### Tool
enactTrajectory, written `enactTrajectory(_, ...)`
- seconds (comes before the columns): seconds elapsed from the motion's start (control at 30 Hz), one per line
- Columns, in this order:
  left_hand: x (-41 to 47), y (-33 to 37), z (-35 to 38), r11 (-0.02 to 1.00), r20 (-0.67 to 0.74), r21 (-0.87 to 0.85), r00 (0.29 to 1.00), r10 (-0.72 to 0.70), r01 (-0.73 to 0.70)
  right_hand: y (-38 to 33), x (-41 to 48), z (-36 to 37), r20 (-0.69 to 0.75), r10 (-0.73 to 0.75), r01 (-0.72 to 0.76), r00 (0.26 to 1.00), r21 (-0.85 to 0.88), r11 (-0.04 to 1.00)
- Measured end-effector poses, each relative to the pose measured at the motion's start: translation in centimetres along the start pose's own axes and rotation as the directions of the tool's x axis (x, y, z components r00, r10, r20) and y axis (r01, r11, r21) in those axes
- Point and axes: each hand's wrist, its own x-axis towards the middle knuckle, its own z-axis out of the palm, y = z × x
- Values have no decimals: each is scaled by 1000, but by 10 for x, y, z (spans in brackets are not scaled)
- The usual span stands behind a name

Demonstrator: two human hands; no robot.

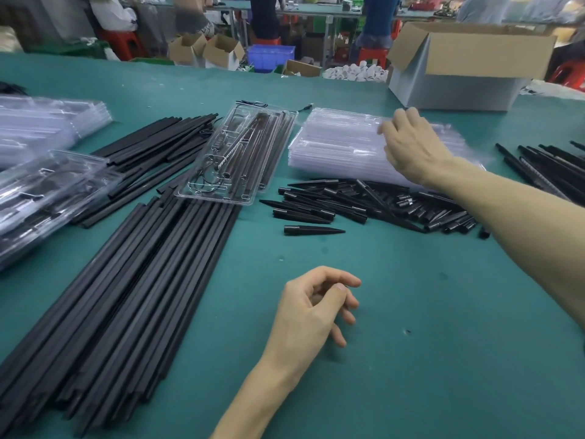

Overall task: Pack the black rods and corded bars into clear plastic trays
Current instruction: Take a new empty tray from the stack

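Right hand (pixel 411 144) on the tray stack (pixel 332 147), grip unclear; left hand (pixel 313 312) loosely curled, empty.
Black rods (pixel 126 296) run near-left to far-right.

We look across a wide green table (pixel 411 312), a large open carton (pixel 459 87) at its far right; beyond we see red stools (pixel 122 42), a blue crate (pixel 272 55) and another green bench (pixel 313 9).

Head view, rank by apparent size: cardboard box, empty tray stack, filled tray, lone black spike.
1. cardboard box and empty tray stack, tied: look alike, box farther away.
2. filled tray
3. lone black spike
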Motion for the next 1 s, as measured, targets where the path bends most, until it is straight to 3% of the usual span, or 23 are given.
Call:
enactTrajectory(0.13, 0, 0, 1, 1000, -3, 5, 1000, -3, 3, 10, -5, 7, 110, 275, -288, 955, 118, 950)
enactTrajectory(0.27, 0, -2, 1, 1000, 4, -8, 1000, 1, -1, 8, -2, 5, 210, 298, -333, 931, 152, 931)
enactTrajectory(0.37, 1, -2, 1, 1000, 5, -19, 1000, -3, 3, 7, 3, 2, 158, 382, -408, 911, 201, 890)
enactTrajectory(0.53, 2, -4, -1, 1000, 10, -29, 1000, -5, 5, 22, 25, -16, 43, 602, -587, 797, 292, 755)
enactTrajectory(0.63, 2, -4, -1, 1000, 11, -31, 1000, -2, 2, 27, 24, -27, 4, 547, -529, 837, 255, 809)
enactTrajectory(0.83, 2, -6, -1, 1000, -3, -20, 1000, 12, -12, 6, -1, -36, -86, 292, -281, 953, 115, 953)
enactTrajectory(1.0, 1, -3, 0, 999, -16, -26, 1000, 27, -27, -27, -50, -53, 7, 190, -190, 982, 106, 976)
